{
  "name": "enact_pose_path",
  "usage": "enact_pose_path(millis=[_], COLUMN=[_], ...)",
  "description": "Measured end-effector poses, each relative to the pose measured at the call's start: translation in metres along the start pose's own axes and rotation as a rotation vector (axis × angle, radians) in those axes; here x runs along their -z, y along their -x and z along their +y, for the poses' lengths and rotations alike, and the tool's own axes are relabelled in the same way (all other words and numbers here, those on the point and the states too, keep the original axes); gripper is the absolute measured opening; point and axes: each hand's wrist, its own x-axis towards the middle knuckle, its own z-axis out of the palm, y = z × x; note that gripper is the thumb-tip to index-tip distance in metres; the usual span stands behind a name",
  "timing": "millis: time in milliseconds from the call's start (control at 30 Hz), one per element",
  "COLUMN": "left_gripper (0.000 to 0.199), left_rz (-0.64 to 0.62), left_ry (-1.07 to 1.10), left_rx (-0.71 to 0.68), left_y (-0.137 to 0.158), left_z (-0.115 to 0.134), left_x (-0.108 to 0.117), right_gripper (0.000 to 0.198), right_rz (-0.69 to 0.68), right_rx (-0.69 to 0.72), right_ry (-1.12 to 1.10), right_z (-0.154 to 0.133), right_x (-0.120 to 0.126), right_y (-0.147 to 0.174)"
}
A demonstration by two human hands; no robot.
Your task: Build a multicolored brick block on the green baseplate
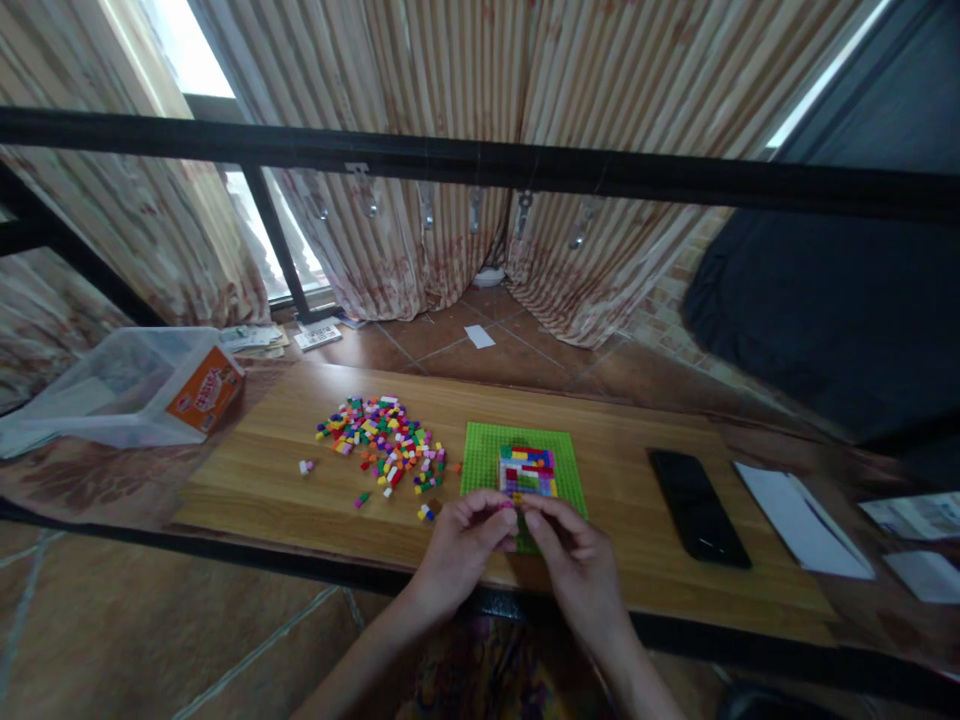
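Note:
A green baseplate (480, 450) lies on the wooden board, with a low multicoloured brick structure (529, 468) built on it. My left hand (471, 535) is over the plate's near edge, thumb and index finger pinching what looks like a small pink brick (511, 510). Close beside it, almost touching, my right hand (574, 545) is also closed in a pinch. Whatever lies between the right fingertips is too small and too hidden to name. To the left, a pile of small loose toy bricks (390, 440) in many colours is spread out, with a few single ones nearer me.
A black phone (697, 508) lies right of the plate, beside white paper (802, 520). At the far left stands a clear plastic bin (142, 390) with an orange label. The wooden board (262, 470) carries the bricks. A black metal bar (480, 165) crosses behind, before striped curtains.

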Motion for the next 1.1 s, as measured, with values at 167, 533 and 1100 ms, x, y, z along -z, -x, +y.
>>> enact_pose_path(millis=[167, 533, 1100], left_gripper=[0.028, 0.028, 0.027], left_rz=[-0.008, 0.047, 0.151], left_ry=[0.026, 0.080, -0.276], left_rx=[0.001, -0.031, -0.113], left_y=[0.005, 0.005, 0.001], left_z=[0.004, 0.004, -0.032], left_x=[-0.002, -0.001, 0.026], right_gripper=[0.019, 0.015, 0.019], right_rz=[-0.012, -0.110, 0.102], right_rx=[-0.079, -0.077, 0.394], right_ry=[-0.161, -0.152, 0.580], right_z=[-0.008, -0.014, 0.029], right_x=[-0.009, -0.010, 0.018], right_y=[0.008, 0.001, -0.074])
